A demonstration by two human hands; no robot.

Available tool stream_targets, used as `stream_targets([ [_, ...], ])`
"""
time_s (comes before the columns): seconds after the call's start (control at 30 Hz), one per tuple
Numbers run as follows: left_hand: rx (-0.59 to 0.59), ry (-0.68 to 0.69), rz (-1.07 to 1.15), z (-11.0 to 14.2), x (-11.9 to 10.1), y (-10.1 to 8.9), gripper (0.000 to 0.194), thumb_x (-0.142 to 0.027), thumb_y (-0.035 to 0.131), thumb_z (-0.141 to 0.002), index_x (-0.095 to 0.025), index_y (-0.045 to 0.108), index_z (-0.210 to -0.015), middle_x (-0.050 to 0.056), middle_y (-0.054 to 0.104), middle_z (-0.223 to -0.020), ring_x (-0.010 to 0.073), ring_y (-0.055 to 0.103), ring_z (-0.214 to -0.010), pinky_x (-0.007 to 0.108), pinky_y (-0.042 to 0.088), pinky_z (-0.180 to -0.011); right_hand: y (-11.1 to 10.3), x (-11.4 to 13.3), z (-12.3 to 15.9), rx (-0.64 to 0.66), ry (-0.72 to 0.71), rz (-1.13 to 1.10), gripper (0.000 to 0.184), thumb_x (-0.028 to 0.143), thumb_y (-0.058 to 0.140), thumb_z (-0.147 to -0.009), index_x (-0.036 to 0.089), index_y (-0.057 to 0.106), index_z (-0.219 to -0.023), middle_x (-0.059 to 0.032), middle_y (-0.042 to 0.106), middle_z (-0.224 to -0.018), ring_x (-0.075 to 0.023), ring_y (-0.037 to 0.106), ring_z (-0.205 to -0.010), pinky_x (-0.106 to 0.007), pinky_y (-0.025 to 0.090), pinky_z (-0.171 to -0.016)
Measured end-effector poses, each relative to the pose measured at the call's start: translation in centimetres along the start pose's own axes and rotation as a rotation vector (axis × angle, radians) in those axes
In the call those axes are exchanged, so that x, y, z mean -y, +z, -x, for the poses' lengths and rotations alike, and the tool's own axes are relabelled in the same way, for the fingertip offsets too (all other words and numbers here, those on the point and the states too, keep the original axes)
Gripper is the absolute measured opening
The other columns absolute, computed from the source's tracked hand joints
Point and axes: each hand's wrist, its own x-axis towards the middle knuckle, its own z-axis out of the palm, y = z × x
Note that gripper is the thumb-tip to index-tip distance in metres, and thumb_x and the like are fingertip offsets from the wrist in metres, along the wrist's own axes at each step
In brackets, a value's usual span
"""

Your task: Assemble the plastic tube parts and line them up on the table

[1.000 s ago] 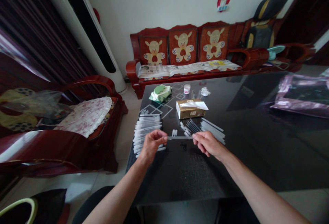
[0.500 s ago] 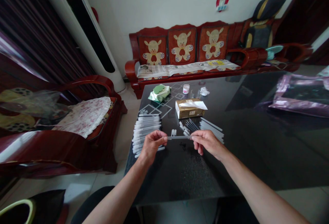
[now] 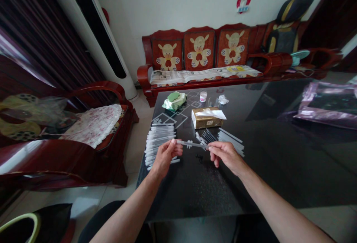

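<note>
A thin, translucent white pen barrel (image 3: 192, 144) spans the gap between my two hands, low over the table. My left hand (image 3: 168, 153) pinches its left end between thumb and fingertips. At its other end my right hand (image 3: 223, 152) is closed, thumb against forefinger; any small part in that pinch is hidden. Beside my left hand lies a row of whitish pens (image 3: 159, 142). Beyond my right hand are dark, thin refills (image 3: 208, 136), a few small white caps (image 3: 200, 137) and a fanned pile of translucent barrels (image 3: 231, 140). Small black bits (image 3: 199, 157) lie below the held barrel.
On the dark glossy table (image 3: 223, 194) stand a tissue box (image 3: 208, 119), a green wipes pack (image 3: 174, 101), a small white cup (image 3: 203, 96) and crumpled tissue (image 3: 223, 99). A purple-edged package (image 3: 326, 105) lies at right. A wooden sofa (image 3: 200, 81) stands behind.
My left hand has raised its end of the barrel slightly, so the barrel now slopes down toward my right hand. The right hand has barely moved. The view has shifted slightly.
</note>
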Motion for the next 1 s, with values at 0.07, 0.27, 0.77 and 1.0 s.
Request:
stream_targets([
  [0.07, -0.042, -0.026, 0.056, -0.2, 0.3, 0.0, 0.040, -0.044, 0.067, -0.078, -0.008, 0.070, -0.095, 0.007, 0.065, -0.075, 0.0098, 0.058, -0.061, 0.021, 0.048, -0.059, 0.5, -0.4, 0.0, -0.002, -0.009, 0.039, 0.034, 0.040, 0.058, -0.085, 0.010, 0.063, -0.098, -0.0004, 0.062, -0.057, -0.0101, 0.053, -0.039, -0.021, 0.041, -0.037],
  [0.27, -0.119, -0.057, 0.117, -0.4, 1.1, 0.3, 0.032, -0.039, 0.073, -0.073, -0.009, 0.071, -0.086, 0.001, 0.059, -0.060, 0.0056, 0.053, -0.052, 0.015, 0.042, -0.050, 2.5, -0.2, 0.4, 0.052, -0.080, 0.296, 0.029, 0.039, 0.053, -0.088, 0.013, 0.065, -0.092, 0.0015, 0.060, -0.057, -0.0094, 0.050, -0.042, -0.021, 0.036, -0.041],
  [0.77, -0.219, -0.223, 0.387, 1.0, 3.4, 1.9, 0.022, -0.034, 0.068, -0.081, -0.012, 0.066, -0.081, 0.007, 0.070, -0.080, 0.0132, 0.066, -0.072, 0.023, 0.052, -0.066, 7.1, -0.1, 2.5, 0.008, -0.422, 1.190, 0.030, 0.027, 0.034, -0.098, 0.015, 0.061, -0.089, -0.0074, 0.070, -0.068, -0.0167, 0.064, -0.058, -0.028, 0.026, -0.056],
  [1.0, -0.181, -0.162, 0.436, 1.3, 2.8, 2.6, 0.025, -0.038, 0.070, -0.078, -0.013, 0.066, -0.080, 0.005, 0.069, -0.077, 0.0125, 0.065, -0.072, 0.025, 0.051, -0.073, 6.9, 0.2, 2.6, 0.007, -0.436, 1.148, 0.030, 0.028, 0.033, -0.099, 0.016, 0.059, -0.088, -0.0066, 0.069, -0.067, -0.0157, 0.063, -0.058, -0.028, 0.027, -0.057],
])
